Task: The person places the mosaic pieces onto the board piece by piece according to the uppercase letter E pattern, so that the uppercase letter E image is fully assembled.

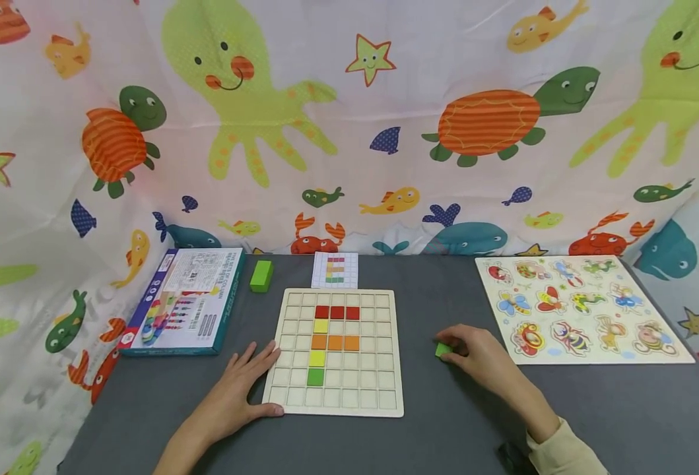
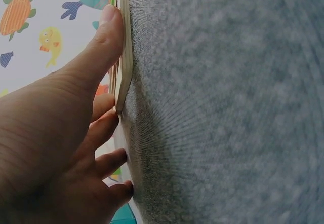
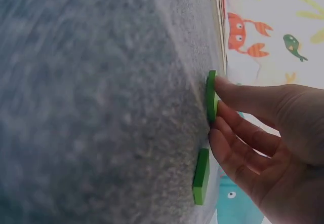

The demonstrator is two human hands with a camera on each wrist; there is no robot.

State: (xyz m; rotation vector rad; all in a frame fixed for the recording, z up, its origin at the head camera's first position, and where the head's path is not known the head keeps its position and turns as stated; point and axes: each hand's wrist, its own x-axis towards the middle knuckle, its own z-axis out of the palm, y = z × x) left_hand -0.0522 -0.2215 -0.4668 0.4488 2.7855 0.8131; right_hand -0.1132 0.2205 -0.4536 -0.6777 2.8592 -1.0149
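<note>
A wooden grid board (image 1: 373,386) lies mid-table. It carries three red tiles (image 1: 337,313) in a row, a yellow tile (image 1: 321,326), three orange tiles (image 1: 334,343), another yellow tile and a green tile (image 1: 315,377) below. My left hand (image 1: 239,392) rests at the board's left edge with fingers spread, its thumb on the lower left corner. Right of the board, my right hand (image 1: 482,359) pinches a green square tile (image 3: 211,95) between thumb and fingers at the table. A second green tile (image 3: 201,176) lies beside those fingers in the right wrist view; the hand hides it in the head view.
Behind the board lies a small pattern card (image 1: 334,269) with coloured squares. A green block (image 1: 261,276) stands to its left, near a boxed set (image 1: 189,303). An insect puzzle board (image 1: 581,310) lies at the right. A patterned cloth (image 1: 361,165) hangs behind the table.
</note>
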